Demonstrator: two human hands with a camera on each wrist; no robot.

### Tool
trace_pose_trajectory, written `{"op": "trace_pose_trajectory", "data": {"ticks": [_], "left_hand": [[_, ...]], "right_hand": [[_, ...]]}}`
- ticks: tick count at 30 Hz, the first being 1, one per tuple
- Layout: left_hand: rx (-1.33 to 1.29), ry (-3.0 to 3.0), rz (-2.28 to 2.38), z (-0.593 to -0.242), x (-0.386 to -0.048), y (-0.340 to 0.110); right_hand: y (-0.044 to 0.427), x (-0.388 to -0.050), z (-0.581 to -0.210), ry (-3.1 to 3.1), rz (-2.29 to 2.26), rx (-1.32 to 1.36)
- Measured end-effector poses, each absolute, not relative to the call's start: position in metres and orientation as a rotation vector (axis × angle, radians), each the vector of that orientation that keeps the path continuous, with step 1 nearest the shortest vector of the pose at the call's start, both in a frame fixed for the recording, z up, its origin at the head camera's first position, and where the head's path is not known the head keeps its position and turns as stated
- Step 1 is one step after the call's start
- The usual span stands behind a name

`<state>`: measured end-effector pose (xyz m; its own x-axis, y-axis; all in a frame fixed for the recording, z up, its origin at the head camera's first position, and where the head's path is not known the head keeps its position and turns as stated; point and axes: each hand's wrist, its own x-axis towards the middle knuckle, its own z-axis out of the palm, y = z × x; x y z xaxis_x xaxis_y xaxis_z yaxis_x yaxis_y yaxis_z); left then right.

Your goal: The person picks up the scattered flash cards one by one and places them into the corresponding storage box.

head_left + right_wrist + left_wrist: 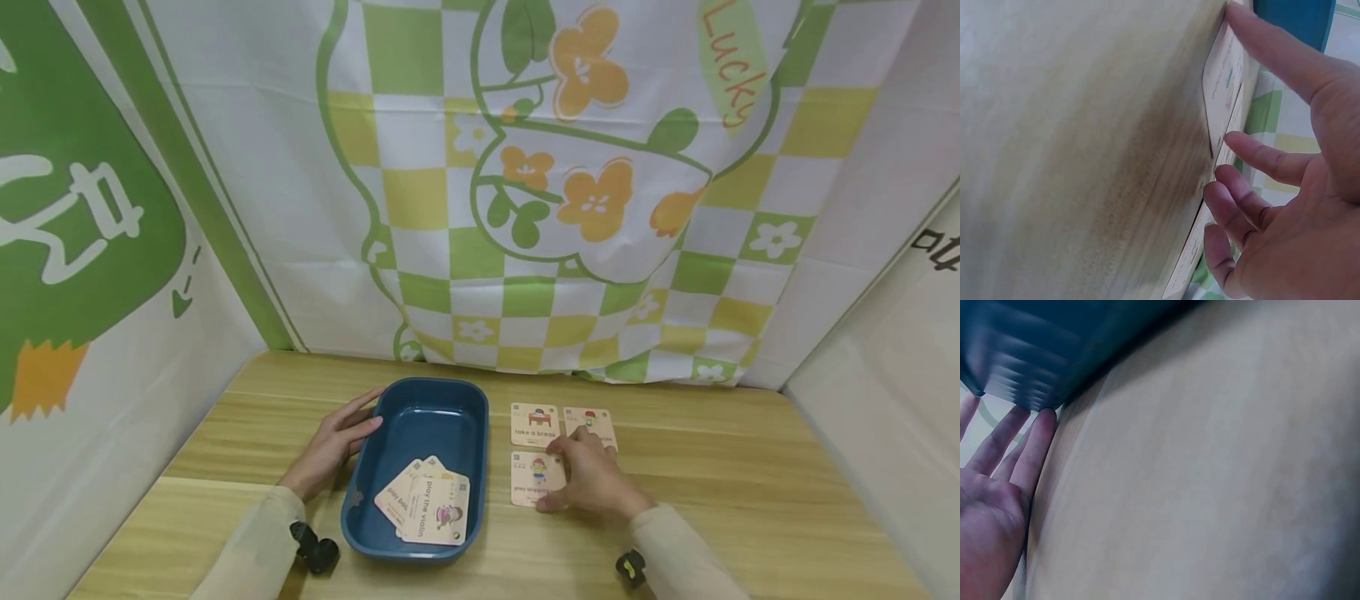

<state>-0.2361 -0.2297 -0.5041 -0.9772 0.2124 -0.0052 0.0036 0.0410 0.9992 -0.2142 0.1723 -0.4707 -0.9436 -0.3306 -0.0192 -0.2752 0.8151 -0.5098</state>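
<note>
A blue tray (416, 401) stands on the table with several picture cards inside, a "play the violin" card (438, 510) on top. My left hand (337, 446) rests against its left side, thumb at the rim; the left wrist view shows straight fingers (1038, 447) touching the tray's wall (1041, 337). To the tray's right, my right hand (592, 475) holds a "play skipping" card (536, 477) at opposite edges between thumb and index finger. That card (1225, 75) lies low at the tabletop in the right wrist view, and the other fingers are bent.
Behind it lie a "take a break" card (535, 423) and another card (588, 417), its text partly hidden by my right hand. A patterned cloth (525, 275) hangs along the table's back edge, with white side panels left and right.
</note>
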Motion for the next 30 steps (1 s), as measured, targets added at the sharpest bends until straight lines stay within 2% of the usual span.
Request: {"op": "trace_pose_trajectory", "data": {"ticks": [30], "left_hand": [[0.164,2.174,2.043,-0.5023,-0.2361,-0.2295]], "right_hand": [[0.173,-0.2172,-0.4693,2.962,-0.855,-0.395]]}}
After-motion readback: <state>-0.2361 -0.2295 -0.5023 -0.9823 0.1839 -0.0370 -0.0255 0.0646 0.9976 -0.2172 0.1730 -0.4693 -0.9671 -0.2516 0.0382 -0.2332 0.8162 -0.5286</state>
